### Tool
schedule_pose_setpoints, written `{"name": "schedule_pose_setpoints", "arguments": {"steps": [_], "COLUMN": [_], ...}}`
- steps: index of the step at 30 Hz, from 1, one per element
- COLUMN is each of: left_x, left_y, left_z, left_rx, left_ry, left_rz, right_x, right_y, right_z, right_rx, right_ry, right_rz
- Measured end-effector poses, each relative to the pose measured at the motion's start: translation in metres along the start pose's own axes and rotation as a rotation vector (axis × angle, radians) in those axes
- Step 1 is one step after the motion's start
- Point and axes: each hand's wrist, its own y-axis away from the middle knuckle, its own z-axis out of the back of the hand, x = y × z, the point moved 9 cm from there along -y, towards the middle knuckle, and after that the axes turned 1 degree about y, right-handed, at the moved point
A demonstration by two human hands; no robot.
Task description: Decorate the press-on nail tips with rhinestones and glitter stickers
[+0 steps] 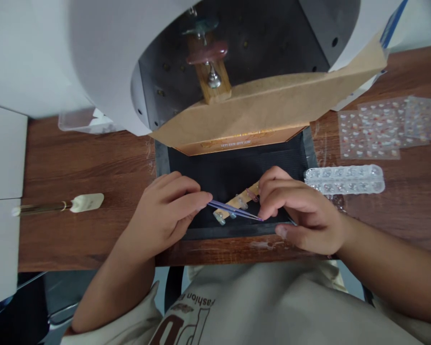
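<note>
The purple tweezers are pinched by the left hand and slanted between both hands, tips beside the half-curled right hand's fingers, over the black mat.

Slim purple tweezers slant across a tan strip of glossy nails, angled over a black mat.
</note>
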Motion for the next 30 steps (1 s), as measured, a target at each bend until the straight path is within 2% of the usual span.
{"name": "schedule_pose_setpoints", "arguments": {"steps": [30], "left_x": [0.0014], "left_y": [0.0033], "left_z": [0.0010], "left_rx": [-0.003], "left_ry": [-0.026], "left_rz": [0.015], "right_x": [0.0036], "right_y": [-0.0003], "right_z": [0.0034], "right_rx": [-0.028], "right_ry": [0.028], "right_rz": [0.017]}}
